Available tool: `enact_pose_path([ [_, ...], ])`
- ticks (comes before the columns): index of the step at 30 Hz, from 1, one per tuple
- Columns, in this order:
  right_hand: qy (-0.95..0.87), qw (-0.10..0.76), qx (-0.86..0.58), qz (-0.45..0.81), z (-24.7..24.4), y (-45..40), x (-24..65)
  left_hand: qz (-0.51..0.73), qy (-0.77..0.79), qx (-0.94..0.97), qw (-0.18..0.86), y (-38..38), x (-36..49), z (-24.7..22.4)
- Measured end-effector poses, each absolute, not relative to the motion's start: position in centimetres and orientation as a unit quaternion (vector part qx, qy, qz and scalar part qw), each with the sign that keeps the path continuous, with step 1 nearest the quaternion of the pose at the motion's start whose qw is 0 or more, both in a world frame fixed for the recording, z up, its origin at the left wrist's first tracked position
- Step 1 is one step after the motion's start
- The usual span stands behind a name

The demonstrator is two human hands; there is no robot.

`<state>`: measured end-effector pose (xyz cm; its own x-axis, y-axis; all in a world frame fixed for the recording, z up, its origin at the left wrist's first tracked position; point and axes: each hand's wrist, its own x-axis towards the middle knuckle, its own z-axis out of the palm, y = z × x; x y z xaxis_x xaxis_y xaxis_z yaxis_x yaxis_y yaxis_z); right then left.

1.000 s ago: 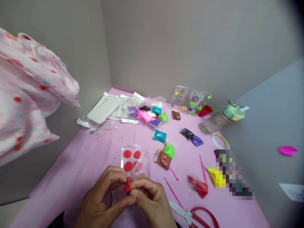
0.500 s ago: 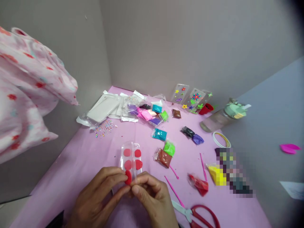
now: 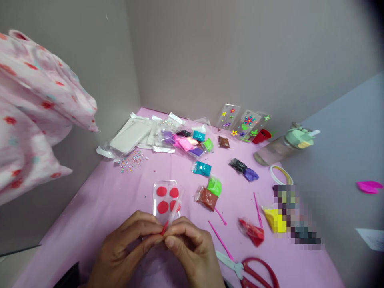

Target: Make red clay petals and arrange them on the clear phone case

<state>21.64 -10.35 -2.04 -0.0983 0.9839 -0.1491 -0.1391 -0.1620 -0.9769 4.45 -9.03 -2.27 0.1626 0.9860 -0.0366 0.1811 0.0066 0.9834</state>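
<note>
Between the fingertips of both hands is a thin red clay piece (image 3: pixel 165 228), seen nearly edge-on. My left hand (image 3: pixel 127 248) pinches its left side. My right hand (image 3: pixel 193 248) is pinched at its right side, with a narrow translucent strip (image 3: pixel 177 206) rising from its fingertips. Just beyond the fingers lies a clear case (image 3: pixel 155 198) with several flat red discs (image 3: pixel 161 191) on it; the strip partly covers one disc. The near part of the case is hidden by my hands.
Scissors (image 3: pixel 238 269) and pink tools (image 3: pixel 220 240) lie right of my hands. Clay packets (image 3: pixel 207 199), a red packet (image 3: pixel 253 232) and a yellow packet (image 3: pixel 274 220) are farther right. A bottle (image 3: pixel 276 149), decorated cases (image 3: pixel 229 116) and white packages (image 3: pixel 130 136) stand or lie behind.
The red piece has turned from showing its round face to nearly edge-on between my fingertips. The translucent strip now leans to the right.
</note>
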Motion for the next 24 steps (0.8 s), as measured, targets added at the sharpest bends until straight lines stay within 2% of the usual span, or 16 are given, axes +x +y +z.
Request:
enact_pose_path([
  [8,-0.41,0.461,-0.489,0.617,-2.3,-10.6,21.5,0.423,0.515,0.603,0.438,-9.2,4.6,-2.7],
  [24,-0.414,0.476,-0.485,0.606,-2.4,-10.4,21.3,0.451,0.516,0.577,0.444,-8.8,5.4,-2.4],
])
